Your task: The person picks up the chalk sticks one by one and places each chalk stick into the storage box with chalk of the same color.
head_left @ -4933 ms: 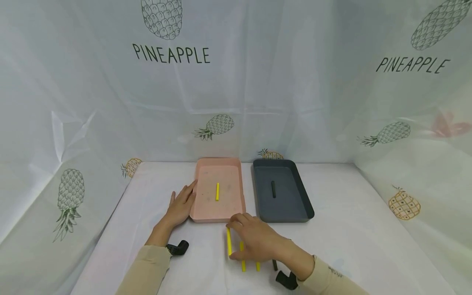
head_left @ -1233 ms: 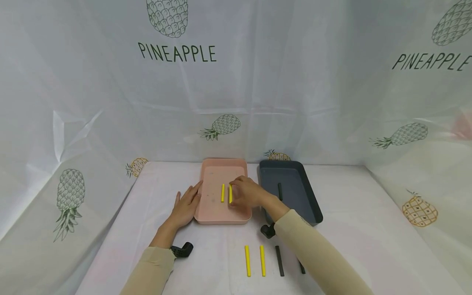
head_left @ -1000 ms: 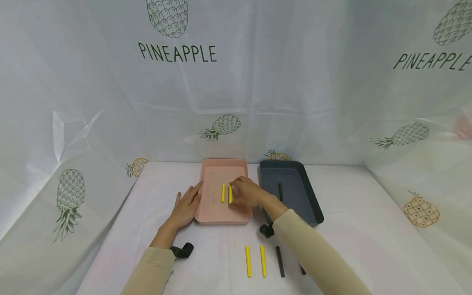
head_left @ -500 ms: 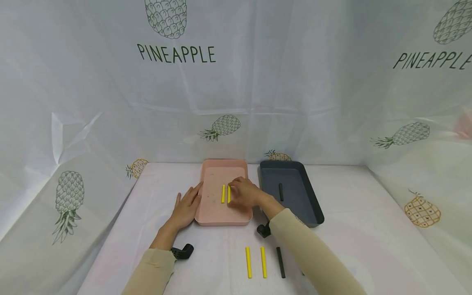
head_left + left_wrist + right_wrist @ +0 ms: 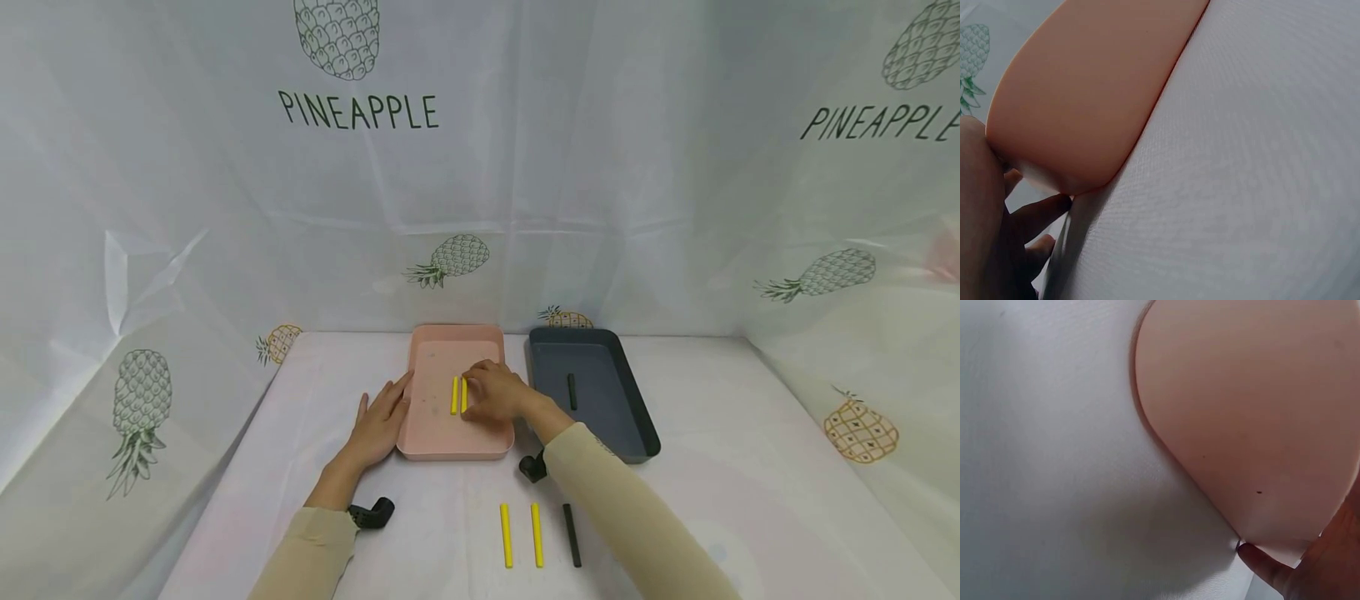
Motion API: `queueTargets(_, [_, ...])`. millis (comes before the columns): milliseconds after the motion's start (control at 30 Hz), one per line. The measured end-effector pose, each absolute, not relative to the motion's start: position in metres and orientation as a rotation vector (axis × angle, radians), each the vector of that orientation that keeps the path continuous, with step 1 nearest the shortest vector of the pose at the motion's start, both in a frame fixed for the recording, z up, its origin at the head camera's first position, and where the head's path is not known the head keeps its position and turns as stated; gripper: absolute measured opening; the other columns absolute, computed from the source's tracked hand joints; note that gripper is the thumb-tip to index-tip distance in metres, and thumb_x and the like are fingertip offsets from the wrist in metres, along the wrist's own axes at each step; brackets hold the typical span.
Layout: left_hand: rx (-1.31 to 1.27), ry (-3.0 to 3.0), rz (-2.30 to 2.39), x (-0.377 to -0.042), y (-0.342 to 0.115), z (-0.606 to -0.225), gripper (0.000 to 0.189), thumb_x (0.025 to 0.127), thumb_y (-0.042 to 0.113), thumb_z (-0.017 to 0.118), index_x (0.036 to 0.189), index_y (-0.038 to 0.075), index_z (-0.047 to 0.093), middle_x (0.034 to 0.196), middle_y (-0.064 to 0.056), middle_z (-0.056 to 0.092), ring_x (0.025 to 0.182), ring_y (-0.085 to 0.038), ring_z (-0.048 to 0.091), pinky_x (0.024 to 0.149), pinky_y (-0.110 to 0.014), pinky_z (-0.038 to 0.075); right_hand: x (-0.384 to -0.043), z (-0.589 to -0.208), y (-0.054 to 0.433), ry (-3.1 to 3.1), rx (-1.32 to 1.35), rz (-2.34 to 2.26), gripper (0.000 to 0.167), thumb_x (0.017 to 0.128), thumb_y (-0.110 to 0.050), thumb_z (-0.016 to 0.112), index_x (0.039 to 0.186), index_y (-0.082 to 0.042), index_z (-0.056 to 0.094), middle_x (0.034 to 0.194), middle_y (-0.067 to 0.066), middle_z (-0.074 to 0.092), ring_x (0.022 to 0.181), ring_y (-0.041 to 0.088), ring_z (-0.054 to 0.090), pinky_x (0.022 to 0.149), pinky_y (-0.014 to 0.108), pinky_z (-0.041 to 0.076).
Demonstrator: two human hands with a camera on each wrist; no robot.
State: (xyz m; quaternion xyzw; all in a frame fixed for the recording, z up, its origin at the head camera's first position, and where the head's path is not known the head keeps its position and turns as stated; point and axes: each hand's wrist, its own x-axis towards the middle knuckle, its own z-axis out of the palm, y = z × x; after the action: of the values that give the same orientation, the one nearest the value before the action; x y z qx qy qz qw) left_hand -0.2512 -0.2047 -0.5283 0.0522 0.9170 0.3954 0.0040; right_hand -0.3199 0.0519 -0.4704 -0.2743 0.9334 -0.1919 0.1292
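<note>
In the head view my right hand (image 5: 495,393) reaches over the right rim of the pink tray (image 5: 431,437). It pinches a thin yellow stick (image 5: 464,396) lengthwise between thumb and fingers. A second yellow stick (image 5: 454,396) lies in the tray just left of it, nearly parallel. My left hand (image 5: 381,423) has its fingers straight and touches the tray's left side. The left wrist view has those fingers (image 5: 1041,215) against the outer pink wall (image 5: 1079,106). In the right wrist view, a fingertip (image 5: 1257,559) shows at the lower edge of the pink wall, and the held stick is hidden.
Right of the pink tray stands a dark grey tray (image 5: 600,437) with one black stick (image 5: 572,392) in it. Two yellow sticks (image 5: 506,536) and a black stick (image 5: 572,536) lie on the white cloth in front, beside my right sleeve (image 5: 630,508). A pineapple-print sheet hangs behind.
My right hand has carried the yellow stick from the cloth into the pink tray. Over the last second it has shifted the stick left, closer to the other one. My left hand stays put.
</note>
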Motion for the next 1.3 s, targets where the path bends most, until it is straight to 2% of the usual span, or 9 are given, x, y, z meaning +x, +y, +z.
queueTargets(300, [0.15, 2.877, 1.246, -0.2504, -0.2043, -0.5289, 0.053, 0.114, 0.038, 0.031, 0.166, 0.034, 0.024, 0.169, -0.009, 0.034, 0.162, -0.037, 0.015, 0.127, -0.061, -0.015, -0.3189, -0.4687, 0.0511, 2.721, -0.825, -0.525, 0.071, 0.086, -0.039, 0.084, 0.147, -0.015, 0.058, 0.157, 0.009, 0.048, 0.143, 0.038, 0.044, 0.109, 0.062, 0.042])
queueTargets(500, [0.156, 2.877, 1.243, -0.2492, -0.2045, -0.529, 0.052, 0.114, 0.038, 0.031, 0.166, 0.034, 0.025, 0.169, -0.008, 0.034, 0.162, -0.036, 0.016, 0.128, -0.059, -0.016, -0.3191, -0.4706, 0.0509, 2.725, -0.814, -0.499, 0.071, 0.086, -0.039, 0.083, 0.148, -0.016, 0.057, 0.158, 0.007, 0.047, 0.145, 0.037, 0.042, 0.11, 0.059, 0.042])
queueTargets(1300, [0.164, 2.87, 1.262, -0.2485, -0.2032, -0.5275, 0.052, 0.114, 0.035, 0.033, 0.165, 0.032, 0.026, 0.169, -0.008, 0.034, 0.162, -0.036, 0.015, 0.127, -0.06, -0.016, -0.3195, -0.4741, 0.0513, 2.732, -0.8, -0.555, 0.075, 0.083, -0.04, 0.086, 0.148, -0.016, 0.057, 0.159, 0.008, 0.046, 0.146, 0.038, 0.04, 0.112, 0.065, 0.038])
